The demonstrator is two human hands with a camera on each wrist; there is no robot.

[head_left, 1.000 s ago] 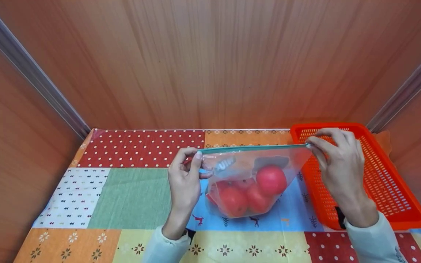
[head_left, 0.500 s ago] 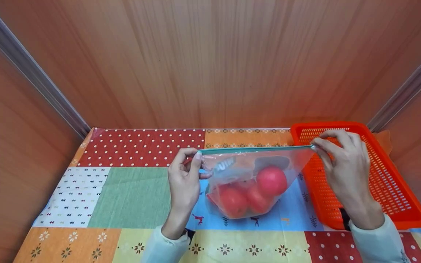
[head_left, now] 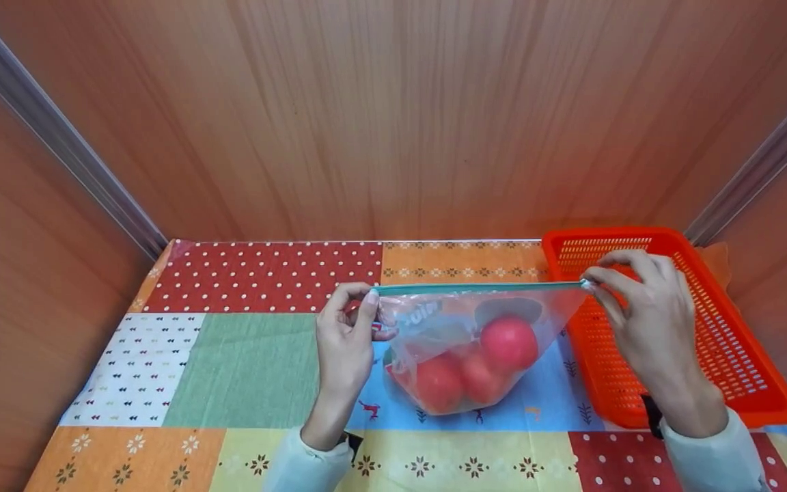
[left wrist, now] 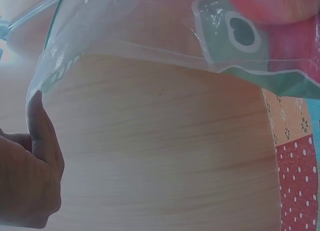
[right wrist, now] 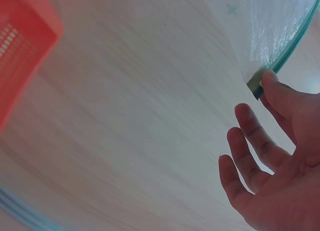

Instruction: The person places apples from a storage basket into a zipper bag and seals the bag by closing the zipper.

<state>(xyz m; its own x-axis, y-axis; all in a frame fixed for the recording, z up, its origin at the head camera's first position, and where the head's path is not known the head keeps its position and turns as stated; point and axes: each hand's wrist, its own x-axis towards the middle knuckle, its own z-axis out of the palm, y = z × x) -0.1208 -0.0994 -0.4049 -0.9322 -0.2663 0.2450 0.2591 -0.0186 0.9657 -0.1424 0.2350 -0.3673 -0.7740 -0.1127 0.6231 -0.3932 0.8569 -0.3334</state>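
A clear zip bag (head_left: 434, 328) with a green strip along its top hangs between both hands, the strip drawn straight. Several round red fruits (head_left: 509, 343), apple-like, lie in the bottom of it. My left hand (head_left: 347, 348) pinches the strip's left end between thumb and forefinger. At the opposite end, my right hand (head_left: 653, 321) pinches the corner. The right wrist view shows thumb and forefinger on that bag corner (right wrist: 256, 83), while the other right-hand fingers (right wrist: 252, 128) stay spread and away from it. In the left wrist view the red fruit (left wrist: 280, 6) shows through the plastic.
An orange-red plastic basket (head_left: 742, 362) with slotted walls stands on the right, partly behind my right hand. A patchwork tablecloth (head_left: 250, 369) covers the table. Wood-grain panels (head_left: 393, 123) rise at the back and both sides.
My right hand has shifted slightly right along the bag's top to its corner. The top strip has come down a little, and the left hand keeps its grip.
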